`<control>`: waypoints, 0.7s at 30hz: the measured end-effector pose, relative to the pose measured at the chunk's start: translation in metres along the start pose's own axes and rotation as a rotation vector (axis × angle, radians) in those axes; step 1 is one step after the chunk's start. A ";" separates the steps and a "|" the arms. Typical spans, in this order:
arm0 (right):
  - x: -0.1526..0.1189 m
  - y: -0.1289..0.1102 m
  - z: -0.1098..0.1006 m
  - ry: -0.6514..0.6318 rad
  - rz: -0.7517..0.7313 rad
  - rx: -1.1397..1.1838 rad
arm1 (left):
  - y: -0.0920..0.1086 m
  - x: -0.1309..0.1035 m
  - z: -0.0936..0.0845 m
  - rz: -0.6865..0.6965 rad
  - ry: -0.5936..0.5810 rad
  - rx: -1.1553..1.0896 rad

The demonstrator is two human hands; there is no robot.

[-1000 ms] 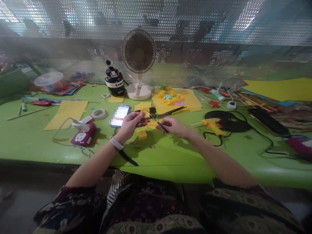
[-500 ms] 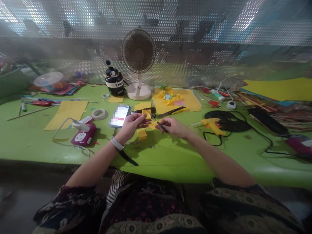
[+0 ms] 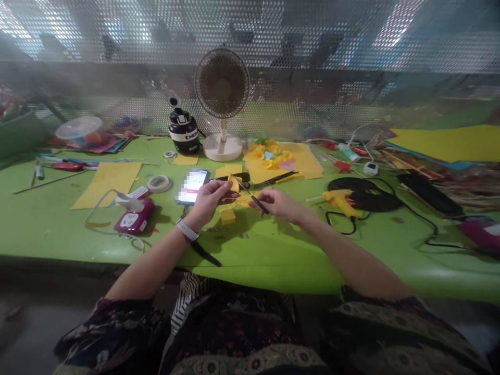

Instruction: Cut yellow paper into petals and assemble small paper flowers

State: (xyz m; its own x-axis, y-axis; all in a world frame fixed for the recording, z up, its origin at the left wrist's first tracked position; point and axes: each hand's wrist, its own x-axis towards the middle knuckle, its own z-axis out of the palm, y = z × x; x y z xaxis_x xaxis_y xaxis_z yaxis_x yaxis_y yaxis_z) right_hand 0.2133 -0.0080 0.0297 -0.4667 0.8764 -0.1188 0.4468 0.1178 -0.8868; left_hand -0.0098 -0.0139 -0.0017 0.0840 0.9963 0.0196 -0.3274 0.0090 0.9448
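Note:
Between my left hand's (image 3: 214, 199) thumb and fingers is a small yellow paper piece (image 3: 233, 183), its edge now rounded. My right hand (image 3: 276, 203) grips a slim metal tool with a dark handle (image 3: 259, 203), slanting up and left to the paper; I cannot make out whether it is scissors or tweezers. Below the hands lies a stack of small yellow paper squares (image 3: 227, 216). Yellow paper scraps (image 3: 244, 200) are scattered between the hands. A lit phone (image 3: 192, 186) lies beside my left hand.
Behind stand a desk fan (image 3: 222, 148) and a black bottle (image 3: 184, 136). Yellow paper flowers (image 3: 272, 153) rest on a yellow sheet (image 3: 308, 161). To the right is a yellow glue gun (image 3: 341, 202) with its cord; to the left, a tape roll (image 3: 159, 183) and a purple power socket (image 3: 135, 217).
The square-looking yellow paper in my left hand has turned and now shows a curved outline. The tool remains against it, and both hands have hardly shifted.

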 end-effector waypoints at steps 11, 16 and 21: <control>0.000 -0.001 -0.003 -0.032 -0.016 0.015 | 0.006 -0.004 0.007 -0.047 -0.037 0.027; -0.002 -0.004 -0.003 -0.031 -0.018 0.000 | 0.004 -0.002 0.004 -0.051 -0.039 0.043; -0.003 -0.005 -0.004 -0.034 -0.012 0.000 | 0.004 -0.001 0.002 -0.048 -0.033 0.050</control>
State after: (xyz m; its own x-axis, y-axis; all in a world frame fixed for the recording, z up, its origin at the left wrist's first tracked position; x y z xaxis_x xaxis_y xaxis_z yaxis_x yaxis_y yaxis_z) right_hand 0.2161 -0.0091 0.0361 -0.4981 0.8583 -0.1235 0.4412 0.1283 -0.8882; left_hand -0.0092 -0.0154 0.0031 0.1300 0.9914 -0.0160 -0.2751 0.0515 0.9600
